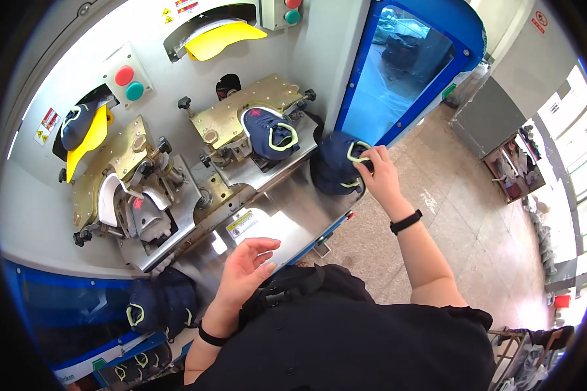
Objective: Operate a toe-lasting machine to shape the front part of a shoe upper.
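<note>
My right hand [381, 176] pinches the pale-green collar edge of a navy shoe upper [338, 153] at the right end of the machine's metal ledge. More navy fabric lies beneath that upper; I cannot tell how many pieces. With fingers apart, my left hand [244, 270] hovers empty over the near side of the ledge [300, 221]. Another navy shoe upper [270, 133] with a red mark sits in the right clamp station [254, 107]. In the left clamp station, a grey foot-shaped mould [149, 218] stands bare beside a white curved pad [109, 199].
Yellow flaps [225, 40] hang from slots above, one beside a navy upper [78, 127]. Red and green buttons [129, 83] are on the panel. Several navy uppers [166, 300] pile at lower left. A blue-framed window door [398, 72] stands right, above tiled floor [450, 215].
</note>
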Demonstrator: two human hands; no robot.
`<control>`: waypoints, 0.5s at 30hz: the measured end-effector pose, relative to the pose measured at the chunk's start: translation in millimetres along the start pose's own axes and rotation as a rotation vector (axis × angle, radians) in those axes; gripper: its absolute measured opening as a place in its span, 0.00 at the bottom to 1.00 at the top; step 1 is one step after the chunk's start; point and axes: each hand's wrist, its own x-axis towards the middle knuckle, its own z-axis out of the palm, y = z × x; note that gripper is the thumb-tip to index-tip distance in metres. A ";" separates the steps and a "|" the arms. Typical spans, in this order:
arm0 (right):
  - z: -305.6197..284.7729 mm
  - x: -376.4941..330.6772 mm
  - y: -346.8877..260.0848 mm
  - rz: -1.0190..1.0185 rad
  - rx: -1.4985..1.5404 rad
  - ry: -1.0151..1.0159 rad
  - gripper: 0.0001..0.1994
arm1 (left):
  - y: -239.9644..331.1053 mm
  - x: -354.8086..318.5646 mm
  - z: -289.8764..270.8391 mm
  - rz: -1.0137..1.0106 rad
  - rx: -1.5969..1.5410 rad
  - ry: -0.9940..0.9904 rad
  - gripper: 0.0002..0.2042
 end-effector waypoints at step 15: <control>34.8 14.4 39.7 0.136 -0.104 0.000 0.15 | 1.3 -75.7 -38.7 0.142 0.077 0.599 0.13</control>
